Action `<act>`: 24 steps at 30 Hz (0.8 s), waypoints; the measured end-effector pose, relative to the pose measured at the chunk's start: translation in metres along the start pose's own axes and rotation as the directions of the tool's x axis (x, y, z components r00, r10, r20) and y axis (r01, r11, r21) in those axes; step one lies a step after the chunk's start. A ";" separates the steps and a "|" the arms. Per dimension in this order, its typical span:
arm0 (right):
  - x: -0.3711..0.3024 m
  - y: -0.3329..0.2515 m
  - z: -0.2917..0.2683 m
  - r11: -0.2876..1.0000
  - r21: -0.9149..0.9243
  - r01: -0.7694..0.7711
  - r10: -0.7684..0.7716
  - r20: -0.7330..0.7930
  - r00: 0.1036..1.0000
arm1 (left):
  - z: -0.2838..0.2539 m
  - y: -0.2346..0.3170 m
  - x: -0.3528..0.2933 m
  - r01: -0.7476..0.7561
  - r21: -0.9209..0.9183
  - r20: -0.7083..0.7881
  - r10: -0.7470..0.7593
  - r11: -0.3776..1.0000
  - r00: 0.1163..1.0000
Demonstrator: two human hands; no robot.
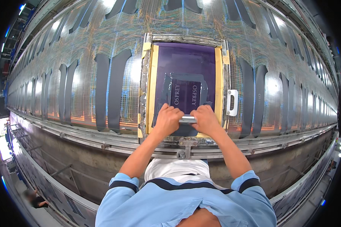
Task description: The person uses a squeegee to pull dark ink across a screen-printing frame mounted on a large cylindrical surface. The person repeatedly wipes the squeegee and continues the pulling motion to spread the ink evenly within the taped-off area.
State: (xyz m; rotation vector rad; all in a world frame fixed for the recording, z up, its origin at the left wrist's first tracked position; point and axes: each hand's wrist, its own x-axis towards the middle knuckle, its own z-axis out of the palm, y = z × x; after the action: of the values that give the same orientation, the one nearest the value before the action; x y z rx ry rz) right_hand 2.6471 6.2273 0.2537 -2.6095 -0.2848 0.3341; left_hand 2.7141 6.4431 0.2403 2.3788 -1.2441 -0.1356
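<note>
A screen-printing frame (184,38) lies flat on the long table in front of me, its purple mesh (185,58) edged with yellow tape. Two lines of pale lettering show in a darker rectangle at the mesh's middle. Across the near end of the mesh is a squeegee (188,119) with a grey bar handle. My left hand (166,120) is closed around the left part of that handle, and my right hand (206,120) grips the right part. The blade below is mostly hidden by my hands. A white pull handle (232,103) is fixed to the frame's right side.
Dark grey fabric strips (102,92) lie in pairs along both sides of the frame on the table (85,75), which is covered with coloured guide lines. A metal rail (159,152) with a clamp (185,148) runs along the near edge. Another person (37,199) stands far off at lower left.
</note>
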 end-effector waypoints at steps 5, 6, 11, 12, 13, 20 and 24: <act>-0.010 0.038 -0.016 0.916 0.378 -0.134 0.287 -0.383 0.878 | -0.014 0.017 -0.024 0.026 0.077 -0.008 -0.025 0.997 1.000; -0.009 0.058 -0.020 0.915 0.302 -0.267 0.396 -0.553 0.733 | -0.016 0.019 -0.022 0.039 0.064 -0.011 -0.039 0.997 0.999; -0.019 0.129 0.008 0.641 0.527 -0.557 0.762 -0.520 0.385 | -0.014 0.014 -0.023 0.011 0.073 0.016 -0.013 0.997 1.000; -0.022 0.128 0.006 0.666 0.525 -0.530 0.743 -0.527 0.411 | -0.015 0.016 -0.024 0.017 0.077 0.023 -0.019 0.997 1.000; -0.023 0.127 0.002 0.693 0.522 -0.497 0.720 -0.539 0.438 | -0.015 0.015 -0.024 0.023 0.084 0.025 -0.025 0.996 0.999; 0.019 0.063 -0.016 0.711 0.606 -0.357 0.700 -0.564 0.438 | -0.064 -0.018 -0.052 0.065 0.054 -0.072 -0.061 0.996 0.996; 0.097 -0.014 0.058 0.751 0.637 -0.172 0.638 -0.635 0.436 | -0.120 -0.108 -0.108 0.147 0.116 -0.011 -0.147 0.982 0.989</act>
State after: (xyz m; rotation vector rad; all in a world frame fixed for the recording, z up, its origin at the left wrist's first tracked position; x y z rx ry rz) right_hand 2.7204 6.2901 0.1938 -1.9658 0.7397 -0.6453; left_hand 2.7663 6.6237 0.2881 2.5707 -1.1024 -0.1081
